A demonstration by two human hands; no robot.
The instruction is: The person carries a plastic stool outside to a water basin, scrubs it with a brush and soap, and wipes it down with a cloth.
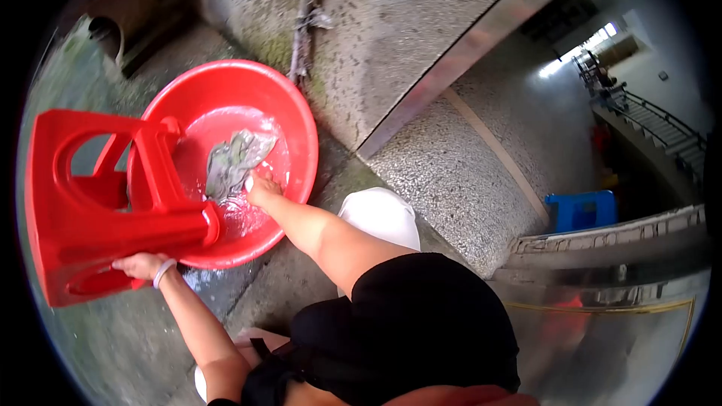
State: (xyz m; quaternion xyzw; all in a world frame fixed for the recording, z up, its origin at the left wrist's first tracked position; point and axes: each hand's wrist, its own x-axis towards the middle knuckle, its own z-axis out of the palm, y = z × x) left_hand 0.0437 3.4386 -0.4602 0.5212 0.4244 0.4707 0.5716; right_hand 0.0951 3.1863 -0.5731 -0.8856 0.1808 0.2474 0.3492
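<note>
A red plastic stool (98,225) is tipped on its side, its legs reaching over the rim of a round red basin (301,128). My left hand (143,267), with a pale bracelet at the wrist, grips the stool's lower edge. Inside the basin is shallow water with a wet grey-green cloth (237,162). My right hand (263,189) is down in the basin, fingers closed on the cloth's near end; the fingertips are partly hidden.
A white rounded object (381,214) stands beside my right forearm. A rough concrete wall (361,30) borders the basin's far side. To the right, a doorway shows a speckled floor (451,180), a blue stool (581,210) and a stair railing (654,120). The ground outside looks wet.
</note>
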